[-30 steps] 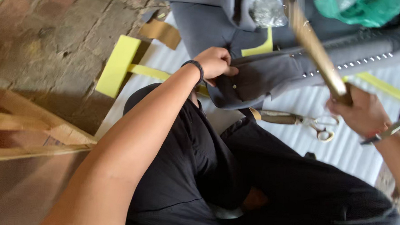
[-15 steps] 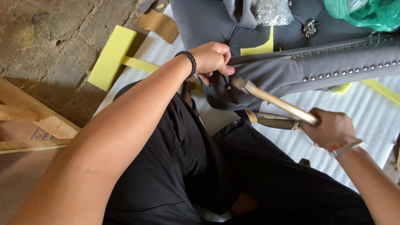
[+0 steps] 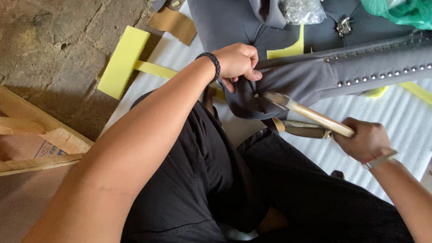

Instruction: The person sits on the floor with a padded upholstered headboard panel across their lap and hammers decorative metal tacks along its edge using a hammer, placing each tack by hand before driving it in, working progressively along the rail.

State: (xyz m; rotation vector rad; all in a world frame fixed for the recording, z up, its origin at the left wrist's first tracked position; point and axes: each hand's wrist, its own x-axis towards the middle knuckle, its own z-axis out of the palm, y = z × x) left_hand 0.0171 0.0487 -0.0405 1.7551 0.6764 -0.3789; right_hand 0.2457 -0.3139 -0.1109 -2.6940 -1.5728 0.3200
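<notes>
Head view: hammer (image 3: 307, 112) handle slants up-left.

A brown cardboard box (image 3: 45, 148) sits at the left edge of the floor, wedged between pale wooden slats, with blue print on its visible face. At the far right corner lies a green plastic bag (image 3: 410, 11), crumpled and translucent. Just left of it, on grey fabric, rests a small clear plastic bag (image 3: 301, 7) of shiny bits.
</notes>
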